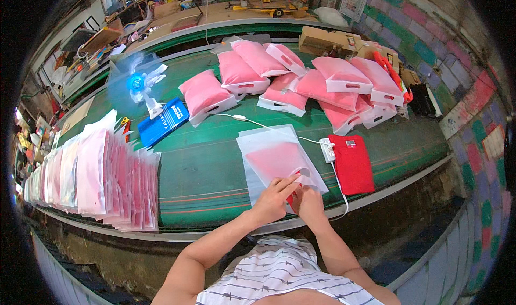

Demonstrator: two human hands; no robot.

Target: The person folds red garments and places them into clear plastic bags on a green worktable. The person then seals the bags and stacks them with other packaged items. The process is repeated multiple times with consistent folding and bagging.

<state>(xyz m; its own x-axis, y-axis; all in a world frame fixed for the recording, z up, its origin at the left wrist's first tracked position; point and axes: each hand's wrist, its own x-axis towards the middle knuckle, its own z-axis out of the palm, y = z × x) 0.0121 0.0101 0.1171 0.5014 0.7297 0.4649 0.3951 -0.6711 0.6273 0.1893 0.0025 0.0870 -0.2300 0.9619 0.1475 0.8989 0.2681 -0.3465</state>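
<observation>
Close together over the lower right part of a frosted plastic bag (250, 168) are my two hands. The bag lies flat on the green table surface, and something pink shows through it. My right hand (310, 202) is closed on a small red item with a grey end (304, 172), whose kind I cannot make out. My left hand (273, 200) meets it from the left, its fingers reaching across the red item and touching it. The hands hide most of that item. Just right of the bag lies a folded red garment (353, 168) with a label at its neck.
Frosted bags (91, 178) stand in a long row at left. Several filled pink bags (207, 92) are heaped at the back. A blue package (164, 122), a lit blue fan (137, 83) and scissors (125, 122) sit left. A white power strip (327, 150) trails its cord beside the garment.
</observation>
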